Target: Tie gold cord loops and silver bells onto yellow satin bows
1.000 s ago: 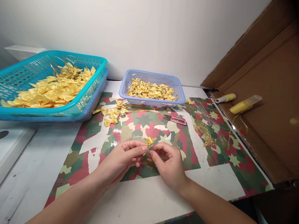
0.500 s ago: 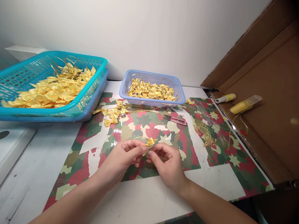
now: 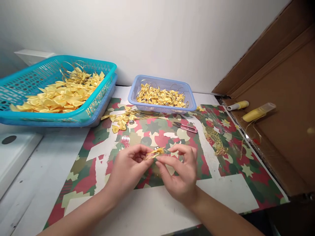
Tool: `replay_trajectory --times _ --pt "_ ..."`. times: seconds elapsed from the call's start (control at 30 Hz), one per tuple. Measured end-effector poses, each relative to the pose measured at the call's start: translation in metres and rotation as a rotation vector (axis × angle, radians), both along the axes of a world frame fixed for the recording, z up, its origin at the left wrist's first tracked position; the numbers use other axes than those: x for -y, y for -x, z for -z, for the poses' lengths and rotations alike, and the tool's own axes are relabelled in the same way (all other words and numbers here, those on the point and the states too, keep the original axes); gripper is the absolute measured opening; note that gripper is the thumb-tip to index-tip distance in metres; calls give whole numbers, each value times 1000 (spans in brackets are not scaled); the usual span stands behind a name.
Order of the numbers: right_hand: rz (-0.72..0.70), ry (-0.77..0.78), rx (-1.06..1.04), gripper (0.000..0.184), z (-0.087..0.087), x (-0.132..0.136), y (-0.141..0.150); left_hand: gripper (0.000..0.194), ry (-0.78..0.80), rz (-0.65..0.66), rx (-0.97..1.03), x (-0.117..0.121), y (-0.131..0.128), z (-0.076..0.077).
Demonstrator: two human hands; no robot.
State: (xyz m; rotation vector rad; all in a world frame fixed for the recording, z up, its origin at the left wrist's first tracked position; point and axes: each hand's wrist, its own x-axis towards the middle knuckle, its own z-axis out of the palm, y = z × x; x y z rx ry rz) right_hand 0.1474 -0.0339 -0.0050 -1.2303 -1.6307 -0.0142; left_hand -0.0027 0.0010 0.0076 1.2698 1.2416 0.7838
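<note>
A small yellow ribbon bow (image 3: 159,150) with thin gold cord is held up between my two hands, above the patterned sheet. My left hand (image 3: 130,165) is closed, its thumb and forefinger pinching the bow and cord from the left. From the right, my right hand (image 3: 179,170) has thumb and forefinger pressed together at the bow's lower edge, with another finger bent over its far end. A shiny silvery bit shows on top of the bow. My fingertips hide part of the cord.
A turquoise basket (image 3: 81,115) of yellow bows sits at left, stacked on a blue one. A smaller blue basket (image 3: 162,107) holds corded bows. Loose bows (image 3: 121,121), pink thread snips (image 3: 188,127) and tangled gold cord (image 3: 216,141) lie on the sheet. Cardboard (image 3: 283,82) stands at right.
The bow has been turned over between my fingers and now lies flatter, its silvery bit showing. My right fingers have spread round its right side. The view has shifted slightly.
</note>
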Motion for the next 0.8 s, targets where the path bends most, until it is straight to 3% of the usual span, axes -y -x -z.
replay_trajectory --times 0.13,0.23,0.67,0.8 --pt "50 90 62 13 2 -3 2 14 -333 7 -209 5 -1 1" --pt "26 114 69 11 4 -4 1 12 -471 31 -303 6 -2 1" --pt "2 140 30 16 6 -4 1 15 -297 110 -346 3 -3 -1" --pt "-89 212 -181 18 -4 -9 -15 15 -318 154 -348 1 0 -1"
